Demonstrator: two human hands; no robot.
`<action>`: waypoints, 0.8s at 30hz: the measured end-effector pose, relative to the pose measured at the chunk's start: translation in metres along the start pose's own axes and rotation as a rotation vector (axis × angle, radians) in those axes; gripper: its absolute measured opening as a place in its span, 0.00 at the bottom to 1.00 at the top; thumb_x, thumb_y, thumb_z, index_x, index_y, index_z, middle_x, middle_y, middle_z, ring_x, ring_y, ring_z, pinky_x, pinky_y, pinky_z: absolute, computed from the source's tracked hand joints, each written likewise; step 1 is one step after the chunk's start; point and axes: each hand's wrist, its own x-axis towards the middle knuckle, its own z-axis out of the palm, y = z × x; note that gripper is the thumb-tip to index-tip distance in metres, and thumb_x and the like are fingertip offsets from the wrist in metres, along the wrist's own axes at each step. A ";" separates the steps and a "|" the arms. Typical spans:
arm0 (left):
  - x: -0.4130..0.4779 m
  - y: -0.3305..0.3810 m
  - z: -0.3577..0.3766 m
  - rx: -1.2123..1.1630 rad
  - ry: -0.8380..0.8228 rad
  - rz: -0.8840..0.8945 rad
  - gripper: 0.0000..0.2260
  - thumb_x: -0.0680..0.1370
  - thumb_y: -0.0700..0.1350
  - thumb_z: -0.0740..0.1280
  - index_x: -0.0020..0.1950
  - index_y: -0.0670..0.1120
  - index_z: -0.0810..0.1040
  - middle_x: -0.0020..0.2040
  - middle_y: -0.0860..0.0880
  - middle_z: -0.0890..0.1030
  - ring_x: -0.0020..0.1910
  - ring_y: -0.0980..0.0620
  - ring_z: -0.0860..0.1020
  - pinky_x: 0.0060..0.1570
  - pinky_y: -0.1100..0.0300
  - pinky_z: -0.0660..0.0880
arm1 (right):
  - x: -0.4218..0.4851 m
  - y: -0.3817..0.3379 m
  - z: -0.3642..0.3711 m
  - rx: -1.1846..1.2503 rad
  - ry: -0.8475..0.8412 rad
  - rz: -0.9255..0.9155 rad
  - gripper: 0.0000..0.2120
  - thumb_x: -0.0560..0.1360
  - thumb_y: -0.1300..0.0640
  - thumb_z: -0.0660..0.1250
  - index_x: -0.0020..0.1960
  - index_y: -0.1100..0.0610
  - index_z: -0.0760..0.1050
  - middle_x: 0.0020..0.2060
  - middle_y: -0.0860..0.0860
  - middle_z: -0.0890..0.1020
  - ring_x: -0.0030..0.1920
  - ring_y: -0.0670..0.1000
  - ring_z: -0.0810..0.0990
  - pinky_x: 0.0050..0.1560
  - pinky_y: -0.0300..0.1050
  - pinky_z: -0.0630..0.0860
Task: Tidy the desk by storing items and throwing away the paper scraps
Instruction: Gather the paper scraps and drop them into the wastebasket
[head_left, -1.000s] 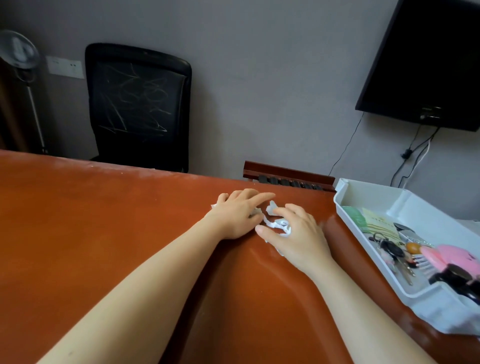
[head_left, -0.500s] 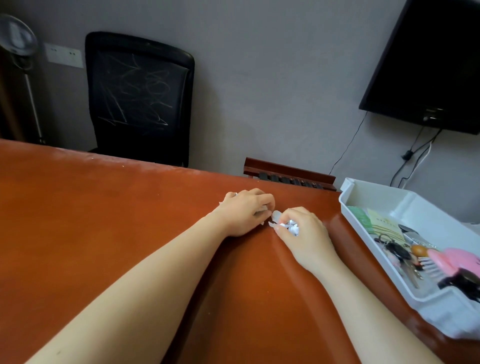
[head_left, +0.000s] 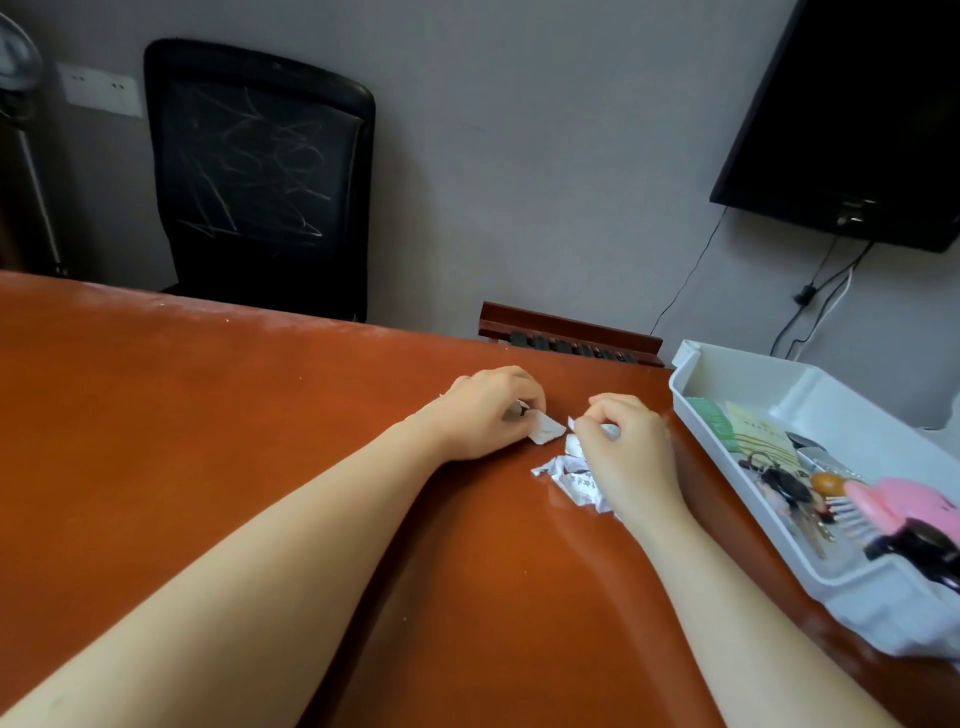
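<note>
1. White paper scraps (head_left: 574, 480) lie on the desk (head_left: 208, 441) beside the white tray (head_left: 748, 374).
2. Left hand (head_left: 488, 415) pinches one scrap (head_left: 545, 430).
3. Right hand (head_left: 623, 447) curls around crumpled bits.

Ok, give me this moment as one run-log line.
stage: gathering paper scraps | left hand: pinching a scrap | right hand: pinching scraps, crumpled scraps on desk | tray: items stored
</note>
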 end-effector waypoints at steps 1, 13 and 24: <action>-0.001 0.000 0.000 -0.006 0.016 -0.015 0.06 0.78 0.43 0.63 0.52 0.47 0.78 0.59 0.49 0.77 0.56 0.51 0.75 0.56 0.54 0.76 | -0.001 -0.001 -0.001 -0.013 -0.034 0.010 0.06 0.74 0.59 0.62 0.40 0.57 0.75 0.49 0.46 0.77 0.56 0.51 0.75 0.49 0.44 0.71; -0.023 0.007 -0.007 0.136 0.204 -0.361 0.07 0.75 0.52 0.60 0.46 0.49 0.69 0.51 0.50 0.75 0.53 0.50 0.70 0.66 0.46 0.61 | -0.020 -0.013 -0.001 -0.442 -0.281 -0.038 0.34 0.72 0.29 0.52 0.73 0.44 0.57 0.74 0.48 0.61 0.72 0.54 0.62 0.69 0.54 0.63; -0.014 0.001 0.001 0.308 0.129 -0.497 0.29 0.76 0.64 0.58 0.71 0.48 0.62 0.69 0.45 0.67 0.68 0.44 0.65 0.67 0.47 0.62 | -0.017 -0.013 0.000 -0.442 -0.177 -0.095 0.29 0.75 0.34 0.56 0.70 0.48 0.63 0.67 0.49 0.69 0.65 0.50 0.67 0.62 0.44 0.68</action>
